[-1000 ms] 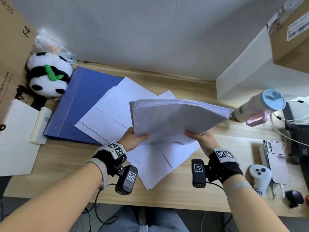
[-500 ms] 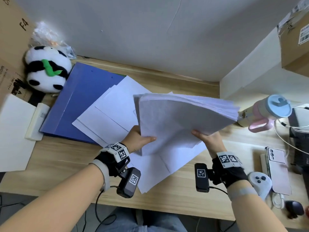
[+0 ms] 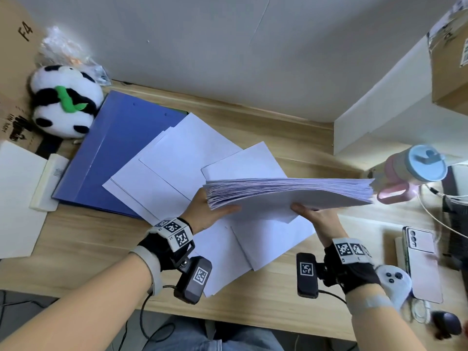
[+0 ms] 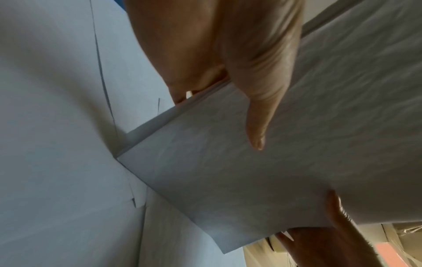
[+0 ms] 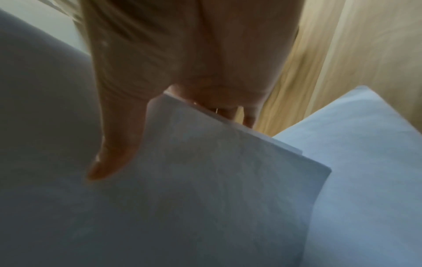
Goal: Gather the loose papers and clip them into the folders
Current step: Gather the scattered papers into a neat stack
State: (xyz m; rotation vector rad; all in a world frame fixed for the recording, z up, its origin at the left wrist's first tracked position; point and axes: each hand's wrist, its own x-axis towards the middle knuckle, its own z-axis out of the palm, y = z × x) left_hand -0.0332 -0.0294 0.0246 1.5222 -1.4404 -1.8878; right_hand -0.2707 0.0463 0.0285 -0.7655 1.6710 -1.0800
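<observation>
A thick stack of white papers [image 3: 288, 196] is held level above the desk by both hands. My left hand [image 3: 206, 211] pinches its left near corner, thumb on the near face, fingers behind; the left wrist view shows the stack [image 4: 251, 162] under that thumb. My right hand [image 3: 314, 216] pinches the near edge further right, and the right wrist view shows the stack [image 5: 205, 189] under its thumb. Several loose white sheets [image 3: 182, 168] lie fanned on the desk below. Blue folders [image 3: 121, 148] lie shut at the back left, partly under the sheets.
A panda plush [image 3: 64, 105] sits at the back left by a cardboard box. A pink bottle with a blue lid [image 3: 415, 171] stands just right of the stack's far end. A phone [image 3: 420, 259], a white controller [image 3: 392, 279] and cables lie at the right.
The stack has tipped from steeply tilted to nearly level and dropped lower, moving right toward the bottle. Both hands kept their hold.
</observation>
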